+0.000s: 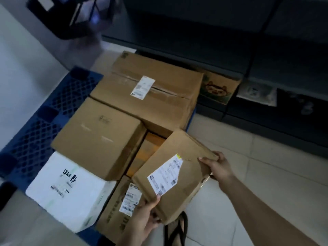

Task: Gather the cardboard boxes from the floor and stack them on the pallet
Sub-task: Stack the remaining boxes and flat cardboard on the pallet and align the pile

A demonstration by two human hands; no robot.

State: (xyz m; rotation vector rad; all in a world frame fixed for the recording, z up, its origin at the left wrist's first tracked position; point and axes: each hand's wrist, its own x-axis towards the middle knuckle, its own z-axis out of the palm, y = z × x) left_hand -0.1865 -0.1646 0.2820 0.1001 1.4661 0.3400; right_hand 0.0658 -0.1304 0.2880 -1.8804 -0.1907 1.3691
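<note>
Placing step right now: both hands, left hand [142, 217] and right hand [217, 166], have a firm grip on a flat labelled box [174, 174], tilted over the pallet [44, 121] stack's near corner. Next I'd level it and set it onto the low boxes [145, 151] there.

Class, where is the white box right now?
In the head view, the white box sits at the lower left, on the blue pallet's near corner, touching brown boxes behind and right.

Storeroom or stock area. Evidence: blue plastic pallet [40, 121] on a pale tiled floor [248, 157], loaded with labelled shipping boxes [149, 93]; dark low shelving [266, 59] along the wall holds further cartons.
</note>
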